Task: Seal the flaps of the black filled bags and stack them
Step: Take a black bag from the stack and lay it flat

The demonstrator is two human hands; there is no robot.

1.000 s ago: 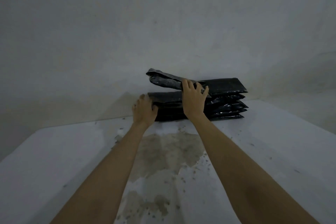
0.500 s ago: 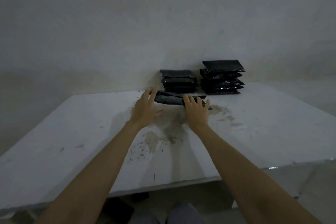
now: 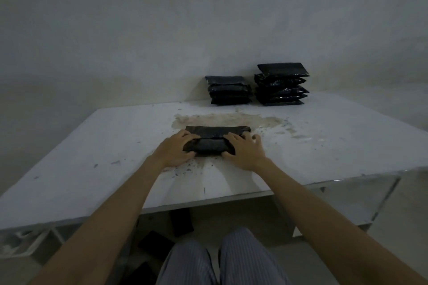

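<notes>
White table (image 3: 115,146) bears a black bag (image 3: 212,144), long axis left-right; left hand (image 3: 174,150) and right hand (image 3: 244,151) clasp its ends.

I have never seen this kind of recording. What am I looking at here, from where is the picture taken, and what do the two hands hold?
There is no machine here: a person works with bare hands, and one wide camera on the person's head looks forward and down. That is why both forearms come in from the bottom. On the white table lies a black filled bag, its flap lying open on the far side. The left hand grips the bag's left end and the right hand grips its right end. At the table's far edge, by the wall, stand two stacks of black bags: a lower left stack and a taller right stack. A brownish stain marks the table behind the bag.
</notes>
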